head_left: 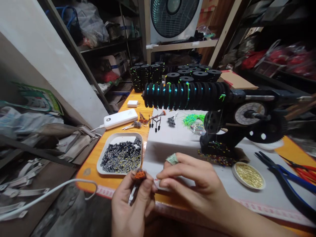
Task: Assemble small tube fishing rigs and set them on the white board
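1. Orange fibres top the small bundle (140, 174), which sits in front of the tray, its white stem (132, 194) pointing down towards the palm.
2. The left hand (134, 205) holds it, thumb and fingers clamped on its sides.
3. The right hand (197, 181) is just beside, over the sheet's near part, its fingers bent towards the bundle. Thumb and nearest fingertip lie close; I cannot tell whether they touch or pinch something. Another finger wears a grey-green wrap (172, 159).
4. The white tray (99, 164), beyond the left hand, holds many black, grey and yellowish pieces (120, 156).
5. Pale and wide, the sheet (160, 144) covers much of the orange table (91, 172).
6. Black discs (185, 95) line the machine's shaft, with blue gleams and green strands among them; a white dial (250, 113) is at the right.
7. Green fibres (194, 119) and a grey bundle (171, 121) lie beneath the discs.
8. A round dish (262, 187) of gold bits (248, 174) is right of the right hand, with blue-and-black pliers (281, 179) farther right.
9. A white power bank (120, 119) lies behind the tray, a plug (132, 103) beyond it.
10. Black spools (199, 75) stand at the back, below a fan (174, 19).
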`<act>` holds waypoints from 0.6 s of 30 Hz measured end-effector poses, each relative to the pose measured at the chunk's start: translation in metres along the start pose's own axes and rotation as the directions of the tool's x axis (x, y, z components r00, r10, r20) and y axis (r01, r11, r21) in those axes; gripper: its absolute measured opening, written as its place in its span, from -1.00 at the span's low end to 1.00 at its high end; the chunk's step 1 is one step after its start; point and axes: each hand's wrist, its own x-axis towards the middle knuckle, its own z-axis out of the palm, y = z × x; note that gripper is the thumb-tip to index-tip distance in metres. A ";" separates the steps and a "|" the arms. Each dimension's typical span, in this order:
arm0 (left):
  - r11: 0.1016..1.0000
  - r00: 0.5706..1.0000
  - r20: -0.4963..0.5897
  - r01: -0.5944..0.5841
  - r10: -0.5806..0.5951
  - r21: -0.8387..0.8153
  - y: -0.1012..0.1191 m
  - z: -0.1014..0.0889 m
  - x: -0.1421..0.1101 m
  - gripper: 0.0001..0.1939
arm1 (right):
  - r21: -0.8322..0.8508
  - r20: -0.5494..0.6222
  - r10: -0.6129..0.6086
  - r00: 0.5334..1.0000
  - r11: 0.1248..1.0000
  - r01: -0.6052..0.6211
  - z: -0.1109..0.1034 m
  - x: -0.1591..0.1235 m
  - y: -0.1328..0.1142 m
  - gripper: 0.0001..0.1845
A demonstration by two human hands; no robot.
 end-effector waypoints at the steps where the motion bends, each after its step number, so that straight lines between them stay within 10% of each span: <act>1: 1.000 1.000 0.006 0.011 -0.011 -0.008 0.003 -0.001 0.000 -0.64 | -0.029 0.003 -0.011 1.000 1.000 0.011 -0.002 -0.001 0.002 -0.88; 18: 0.995 0.994 0.061 0.089 -0.086 -0.038 0.006 -0.011 -0.001 -0.61 | -0.165 0.044 -0.078 0.996 0.983 0.084 -0.007 -0.002 0.003 -0.85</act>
